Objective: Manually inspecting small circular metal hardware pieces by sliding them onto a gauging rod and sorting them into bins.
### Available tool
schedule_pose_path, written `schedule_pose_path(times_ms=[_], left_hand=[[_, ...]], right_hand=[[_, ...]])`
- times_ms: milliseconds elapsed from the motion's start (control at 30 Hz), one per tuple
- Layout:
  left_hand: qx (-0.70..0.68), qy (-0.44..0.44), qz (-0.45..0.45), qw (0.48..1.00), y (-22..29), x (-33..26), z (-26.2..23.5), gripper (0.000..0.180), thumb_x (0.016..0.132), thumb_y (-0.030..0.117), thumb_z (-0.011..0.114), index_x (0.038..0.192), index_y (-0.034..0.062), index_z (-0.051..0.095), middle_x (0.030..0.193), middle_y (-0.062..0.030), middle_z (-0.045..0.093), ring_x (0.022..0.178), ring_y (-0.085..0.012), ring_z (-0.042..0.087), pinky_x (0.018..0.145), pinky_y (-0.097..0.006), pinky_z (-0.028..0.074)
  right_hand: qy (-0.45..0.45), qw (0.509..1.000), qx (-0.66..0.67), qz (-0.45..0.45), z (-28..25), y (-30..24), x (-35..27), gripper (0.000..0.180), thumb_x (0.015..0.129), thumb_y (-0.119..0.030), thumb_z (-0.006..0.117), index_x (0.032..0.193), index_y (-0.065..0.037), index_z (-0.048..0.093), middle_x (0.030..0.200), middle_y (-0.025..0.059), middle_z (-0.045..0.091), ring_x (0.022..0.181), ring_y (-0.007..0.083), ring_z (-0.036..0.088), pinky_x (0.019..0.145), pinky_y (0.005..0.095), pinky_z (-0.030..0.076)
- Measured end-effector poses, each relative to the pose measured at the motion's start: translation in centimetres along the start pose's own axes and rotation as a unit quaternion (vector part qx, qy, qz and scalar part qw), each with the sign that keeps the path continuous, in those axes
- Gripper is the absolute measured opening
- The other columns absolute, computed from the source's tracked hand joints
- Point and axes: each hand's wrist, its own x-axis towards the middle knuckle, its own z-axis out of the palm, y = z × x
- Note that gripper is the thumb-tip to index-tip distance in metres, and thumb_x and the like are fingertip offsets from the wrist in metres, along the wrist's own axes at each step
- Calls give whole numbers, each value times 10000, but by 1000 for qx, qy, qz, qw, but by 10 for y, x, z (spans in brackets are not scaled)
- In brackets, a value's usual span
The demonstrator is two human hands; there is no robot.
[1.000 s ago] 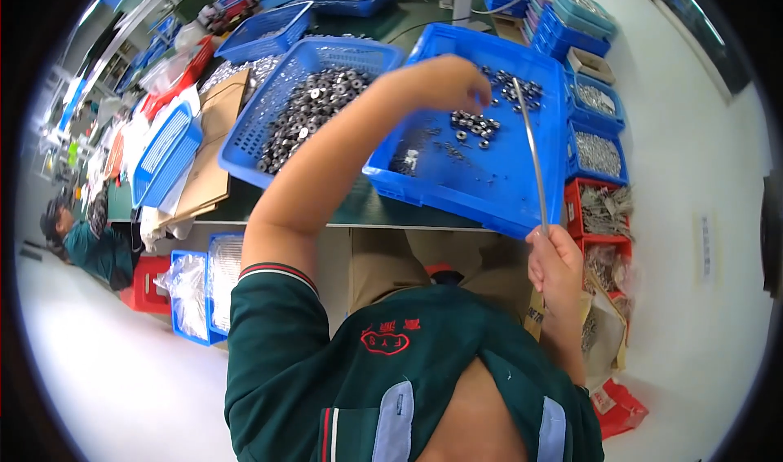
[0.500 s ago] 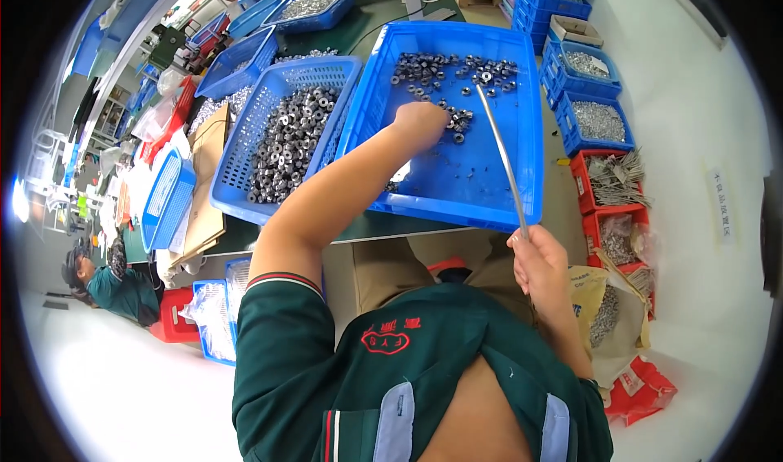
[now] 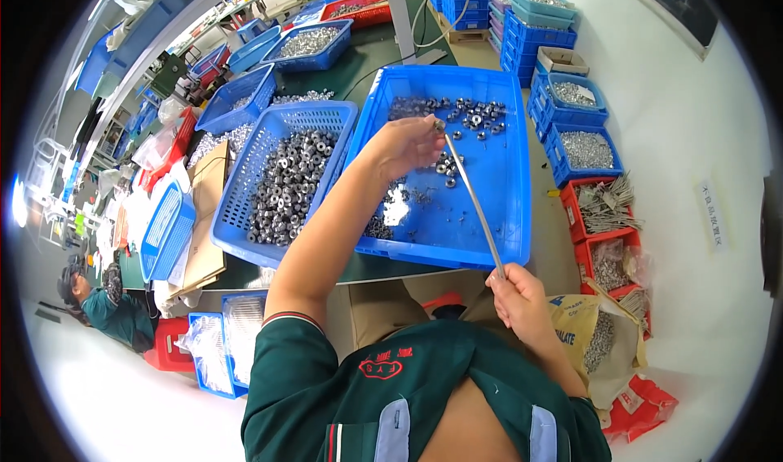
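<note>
My right hand (image 3: 522, 299) is closed around the lower end of a long thin metal rod (image 3: 475, 205), which slants up and away over the blue tray (image 3: 502, 242). Above that tray, my left hand (image 3: 404, 148) pinches a small metal ring (image 3: 440, 125) right by the rod's far tip. Whether the ring touches the tip or is threaded on it, I cannot tell. Loose metal rings (image 3: 477, 115) lie toward the tray's far side, and a small cluster of rings (image 3: 446, 167) sits just below my left hand. Tiny dark bits are scattered on the tray floor.
Left of the tray stands a blue perforated basket (image 3: 347, 128) heaped with metal rings (image 3: 292, 186). Cardboard (image 3: 210, 209) lies farther left. Along the right wall are blue crates (image 3: 583, 168) and red bins (image 3: 599, 209) of parts. A person (image 3: 114, 311) sits at far left.
My left hand has come up off the small cluster with a ring in its fingertips, to the rod's tip. The rod's tip has swung left. The whole view has shifted slightly.
</note>
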Motion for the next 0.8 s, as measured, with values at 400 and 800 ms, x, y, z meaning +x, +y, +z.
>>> schedule_pose_path(times_ms=[400,800], left_hand=[[-16,-52,27,998,4,-5,6,243,867,113,602,1059,-29,560,890,-94,612,813,-193,603,754,-321,508],[82,-117,21,989,18,-9,-1,196,855,133,627,996,-2,617,831,-71,634,747,-156,607,728,-293,507]], right_hand=[[-9,1000,-15,-16,3,-11,-1,130,934,-133,488,875,-20,515,592,-53,414,451,6,348,396,173,268],[0,996,-89,3,-14,-24,-13,141,932,-128,475,889,-9,538,556,-59,388,456,9,338,405,173,259]])
